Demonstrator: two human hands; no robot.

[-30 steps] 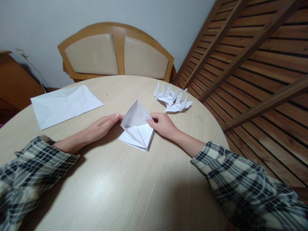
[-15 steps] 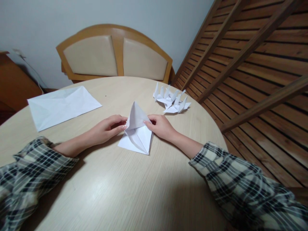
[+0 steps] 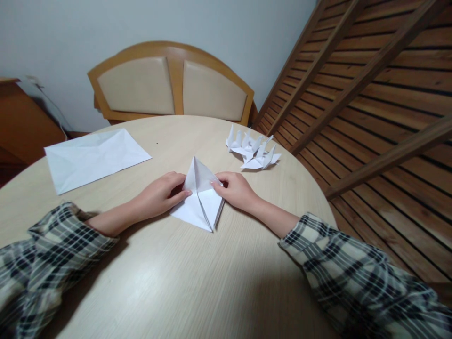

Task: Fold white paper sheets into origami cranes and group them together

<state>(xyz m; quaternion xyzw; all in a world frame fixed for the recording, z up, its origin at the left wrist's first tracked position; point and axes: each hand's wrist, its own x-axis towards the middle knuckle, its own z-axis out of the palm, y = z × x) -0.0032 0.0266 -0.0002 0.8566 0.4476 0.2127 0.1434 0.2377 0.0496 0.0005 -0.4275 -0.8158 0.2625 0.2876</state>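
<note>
A white, partly folded sheet of paper (image 3: 197, 200) lies on the round wooden table (image 3: 169, 282), its upper flap raised into a narrow point. My left hand (image 3: 160, 194) pinches the flap's left edge with curled fingers. My right hand (image 3: 235, 190) pinches its right edge the same way. Both forearms in plaid sleeves rest on the tabletop.
A flat white sheet (image 3: 93, 157) lies at the table's far left. Several finished folded paper figures (image 3: 252, 150) sit in a cluster at the far right. A wooden chair (image 3: 173, 84) stands behind the table. Slatted wooden panels (image 3: 370, 94) run along the right.
The raised flap has been pressed narrower, its two sides brought toward the centre crease. Both hands moved closer together on the paper.
</note>
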